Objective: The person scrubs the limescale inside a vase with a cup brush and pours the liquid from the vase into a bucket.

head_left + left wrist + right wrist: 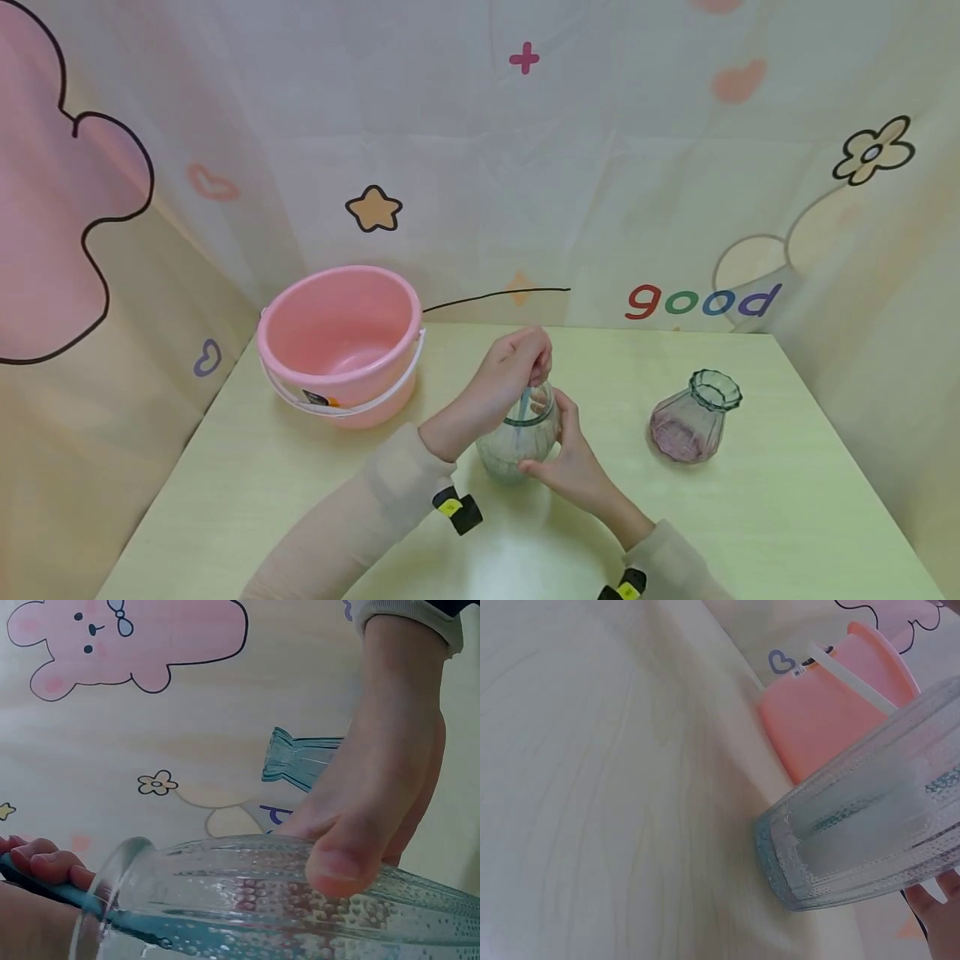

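A clear, ribbed glass vase [501, 450] with a greenish rim stands at the middle of the table, leaning slightly. My right hand [573, 462] grips its right side, the thumb in front and the fingers around the back. Above the mouth, my left hand [521, 358] is curled round the upper end of a light-blue stick [523, 406] that reaches down into the vase. The left wrist view shows this blue stick [139, 924] running through the neck, seen through bumpy glass; what its lower end looks like cannot be made out. The vase's base [780, 862] is close to the tabletop.
A pink bucket [341, 333] with a white handle stands at the back left. To the right is a second glass vase [692, 421], purple-tinted below with a wavy green rim. A printed curtain [480, 208] hangs along the table's back edge.
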Demonstrator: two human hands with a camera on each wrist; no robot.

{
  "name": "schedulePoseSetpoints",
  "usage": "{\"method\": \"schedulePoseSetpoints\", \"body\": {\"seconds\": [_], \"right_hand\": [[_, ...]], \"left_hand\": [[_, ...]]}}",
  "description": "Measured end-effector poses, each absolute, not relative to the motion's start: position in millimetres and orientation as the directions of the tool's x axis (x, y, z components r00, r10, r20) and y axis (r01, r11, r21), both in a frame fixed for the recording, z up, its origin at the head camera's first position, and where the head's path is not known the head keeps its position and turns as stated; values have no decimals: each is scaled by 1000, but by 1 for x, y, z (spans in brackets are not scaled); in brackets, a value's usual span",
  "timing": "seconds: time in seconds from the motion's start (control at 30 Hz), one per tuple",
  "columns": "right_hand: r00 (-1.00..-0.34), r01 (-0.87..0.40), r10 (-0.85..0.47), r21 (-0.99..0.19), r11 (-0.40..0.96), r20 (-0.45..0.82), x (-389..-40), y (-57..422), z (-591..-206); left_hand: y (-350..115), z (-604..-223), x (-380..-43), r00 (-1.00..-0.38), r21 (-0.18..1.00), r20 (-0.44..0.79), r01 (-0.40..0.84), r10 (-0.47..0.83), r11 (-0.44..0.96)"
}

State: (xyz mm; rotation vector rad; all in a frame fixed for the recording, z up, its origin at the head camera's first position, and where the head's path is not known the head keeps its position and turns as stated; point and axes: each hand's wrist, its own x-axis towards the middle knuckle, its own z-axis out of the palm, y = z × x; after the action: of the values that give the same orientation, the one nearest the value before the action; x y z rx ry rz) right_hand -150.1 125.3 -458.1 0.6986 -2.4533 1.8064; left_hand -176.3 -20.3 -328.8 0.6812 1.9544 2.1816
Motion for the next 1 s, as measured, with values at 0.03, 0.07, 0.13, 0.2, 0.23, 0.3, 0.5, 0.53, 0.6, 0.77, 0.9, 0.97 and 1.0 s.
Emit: {"method": "schedulePoseSetpoints", "body": {"seconds": [0.03,0.07,0.13,0.2,0.23,0.3,0.5,0.53,0.6,0.77,0.9,0.97,1.0], "right_hand": [[-901,-367,-333,-899,240,279,-151,125,-462],[-903,-368,-324,-895,251,281,-149,123,-460],[-903,-380,-313,-886,266,293,-149,123,-463],[-905,-380,-307,-882,277,294,-148,122,-463],[-907,-378,-304,-881,284,291,-147,121,-463],[-908,-377,-302,-879,293,289,-149,122,-468],[-912,-375,-287,-878,296,293,-149,121,-467],[-911,-380,-285,-878,291,299,-149,121,-467],[-910,-383,-281,-877,291,304,-149,120,-466],[-906,-395,-283,-866,306,314,-144,116,-454],[-904,-399,-289,-867,300,316,-136,112,-436],[-905,-395,-291,-868,300,310,-133,111,-431],[-907,-389,-290,-871,301,305,-133,111,-430]], "left_hand": [[-20,-331,-177,-892,973,227,187,392,-139],[-19,-333,-178,-894,975,215,178,392,-130],[-18,-337,-180,-897,979,200,167,395,-116],[-18,-338,-180,-897,980,194,163,396,-112],[-18,-339,-181,-898,980,194,163,396,-110],[-17,-338,-180,-898,980,194,163,395,-112],[-18,-329,-177,-886,977,206,166,415,-130],[-18,-326,-176,-882,976,213,172,420,-134],[-18,-320,-173,-875,973,227,184,427,-141],[-21,-306,-167,-870,961,270,217,413,-170],[-24,-297,-164,-869,952,299,241,395,-191],[-26,-292,-162,-865,946,315,254,391,-199],[-26,-290,-162,-863,943,324,263,389,-202]]}}
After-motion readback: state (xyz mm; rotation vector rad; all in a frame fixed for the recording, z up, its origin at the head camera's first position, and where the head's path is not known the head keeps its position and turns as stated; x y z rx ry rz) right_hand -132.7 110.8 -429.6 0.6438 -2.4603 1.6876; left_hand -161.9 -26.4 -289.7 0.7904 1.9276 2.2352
